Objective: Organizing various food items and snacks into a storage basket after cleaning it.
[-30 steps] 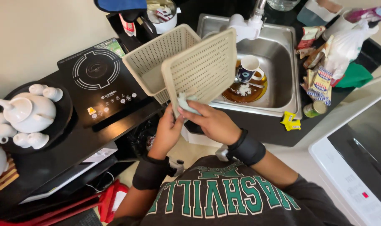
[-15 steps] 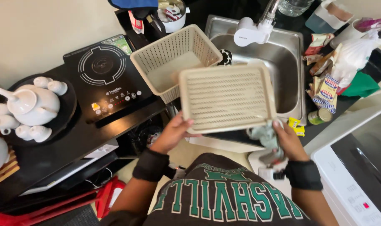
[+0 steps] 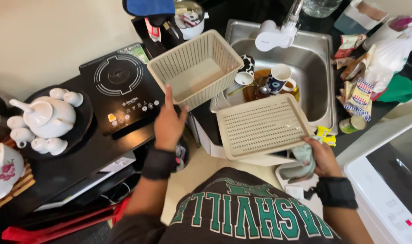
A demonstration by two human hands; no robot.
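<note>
Tray (image 3: 262,126) sits flat over the sink (image 3: 321,58) edge, held at its near right corner by the right hand (image 3: 321,156), fingers clenched on it and a rag (image 3: 301,165). It looks light, stiff plastic, maybe wet. Left hand (image 3: 169,124) touches the basket (image 3: 194,68), fingers flat.

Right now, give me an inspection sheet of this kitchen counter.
Surface: dark counter with a steel sink set in it.
Job's things: beige slotted basket tilted at the sink's left edge; flat perforated tray held over the sink's front.
Clutter: mugs in the sink; white tea set on a dark round tray; induction hob; snack packets right of the sink.
Grippers: left hand open, fingers reaching up to the basket; right hand grips the tray's corner together with a cloth.
Cables: nothing seen.
Surroundings: white appliance at right; pale wall at left.
</note>
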